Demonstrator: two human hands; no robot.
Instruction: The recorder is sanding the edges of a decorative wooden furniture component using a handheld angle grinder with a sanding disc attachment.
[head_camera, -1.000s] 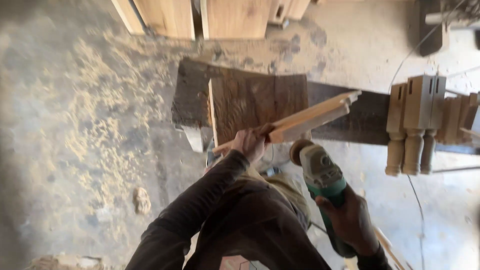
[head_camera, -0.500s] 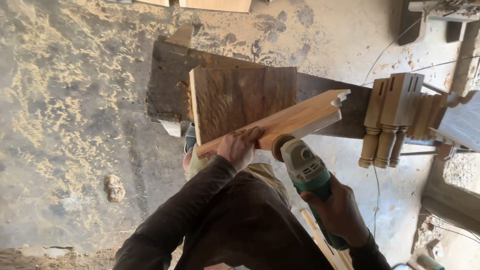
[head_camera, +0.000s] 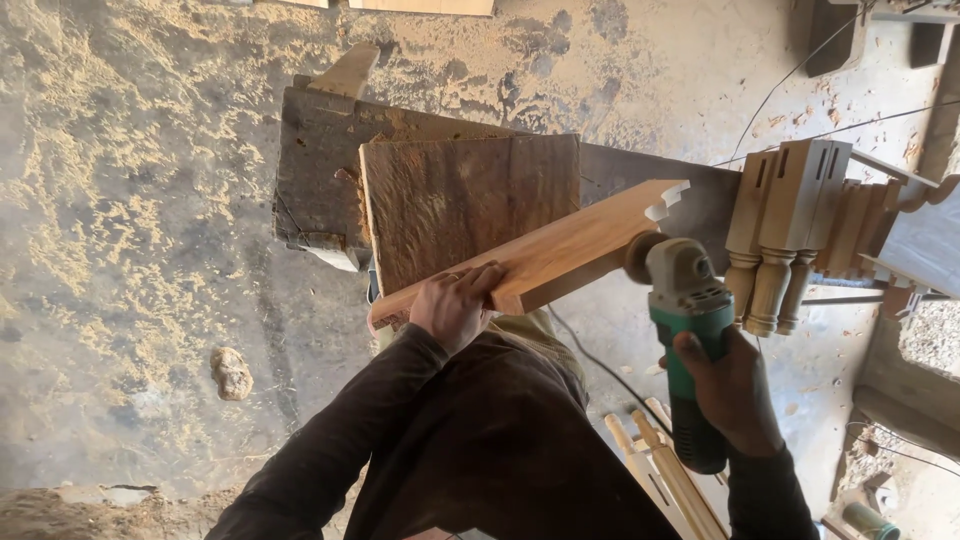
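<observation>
Plank long axis diagonal, notched end pointing upper right, toward grinder.

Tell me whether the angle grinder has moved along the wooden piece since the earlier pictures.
Yes. The angle grinder in the right hand has shifted along the wooden piece toward its notched end, away from the left hand.

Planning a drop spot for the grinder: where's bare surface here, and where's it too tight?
Bare: the dark workbench top left of the upright board, and the sawdust floor left of the bench, near the stone. Crowded: right end, where turned legs are stacked beside the grinder in the right hand. The left hand pins the plank.
</observation>
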